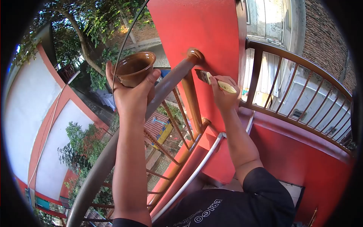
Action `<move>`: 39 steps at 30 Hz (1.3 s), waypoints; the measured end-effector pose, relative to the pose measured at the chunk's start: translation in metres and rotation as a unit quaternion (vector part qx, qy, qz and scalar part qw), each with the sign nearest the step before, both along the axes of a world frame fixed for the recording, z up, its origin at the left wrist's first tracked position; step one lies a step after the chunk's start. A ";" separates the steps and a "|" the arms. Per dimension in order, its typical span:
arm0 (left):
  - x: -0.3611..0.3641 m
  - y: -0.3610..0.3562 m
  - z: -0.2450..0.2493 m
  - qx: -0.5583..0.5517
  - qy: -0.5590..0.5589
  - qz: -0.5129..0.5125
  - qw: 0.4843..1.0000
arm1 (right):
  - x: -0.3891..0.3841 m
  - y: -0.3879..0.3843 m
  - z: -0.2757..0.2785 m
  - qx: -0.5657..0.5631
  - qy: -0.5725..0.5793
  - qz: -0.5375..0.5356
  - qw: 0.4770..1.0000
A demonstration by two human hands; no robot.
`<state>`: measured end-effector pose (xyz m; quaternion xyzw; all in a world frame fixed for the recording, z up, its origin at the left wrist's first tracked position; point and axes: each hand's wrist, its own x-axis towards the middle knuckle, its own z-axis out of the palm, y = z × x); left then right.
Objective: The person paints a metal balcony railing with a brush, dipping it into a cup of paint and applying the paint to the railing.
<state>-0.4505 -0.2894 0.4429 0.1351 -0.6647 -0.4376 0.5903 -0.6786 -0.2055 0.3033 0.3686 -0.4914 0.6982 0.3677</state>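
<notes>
My left hand (132,89) holds up a brown bowl (134,70), its fingers and thumb around the sides; the inside looks wet and glossy brown. Between the thumb and fingers of my right hand (223,90) is the pale handle of a paintbrush (221,84). The dark bristles point left, close to the red pillar (211,34) and just below the glossy brown end of the handrail. This handrail (172,82) runs from the pillar down to the lower left, behind my left forearm, with a duller grey-brown surface along its length.
Brown vertical bars (174,117) stand under the handrail. A white pipe (193,176) curves along the red ledge. Another brown railing (302,62) is at the right. Trees and a white-and-red wall (34,94) lie beyond at the left. A thin cable hangs beside the bowl.
</notes>
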 end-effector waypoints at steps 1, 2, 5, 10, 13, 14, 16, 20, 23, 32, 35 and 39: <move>0.000 0.003 0.001 0.004 -0.008 0.008 1.000 | -0.002 -0.004 0.010 0.006 0.004 0.009 1.000; 0.001 0.005 0.003 0.008 -0.015 0.018 1.000 | -0.002 -0.005 0.026 0.013 0.009 0.018 1.000; -0.001 0.004 0.003 0.006 -0.019 0.034 0.999 | -0.003 0.005 0.064 -0.032 0.071 -0.017 0.997; 0.001 0.006 0.003 0.015 -0.012 0.019 1.000 | -0.006 0.005 0.068 -0.049 0.098 -0.033 0.993; 0.000 -0.003 0.000 0.008 -0.019 0.034 0.999 | -0.004 0.000 0.042 0.024 0.063 0.009 0.998; 0.000 -0.001 0.001 0.009 -0.021 0.030 0.999 | -0.003 0.003 0.037 0.034 0.062 0.015 0.997; 0.000 0.004 0.003 0.015 -0.019 0.025 0.999 | 0.000 0.011 0.035 0.015 0.083 -0.012 0.996; -0.001 0.001 0.000 0.008 -0.020 0.013 1.000 | -0.004 0.006 0.050 -0.039 0.123 -0.034 0.991; -0.001 -0.001 0.000 0.010 -0.022 0.004 1.000 | -0.006 -0.002 0.047 -0.011 0.092 -0.018 0.996; -0.001 0.004 -0.001 0.001 -0.013 0.019 1.000 | -0.009 0.012 0.052 -0.017 0.073 -0.019 0.997; 0.000 0.004 -0.001 0.013 -0.010 0.006 1.000 | -0.004 0.008 0.055 0.031 0.083 0.020 0.996; -0.001 0.006 0.001 0.005 -0.007 0.014 1.000 | 0.001 0.019 0.057 0.043 0.071 0.044 0.996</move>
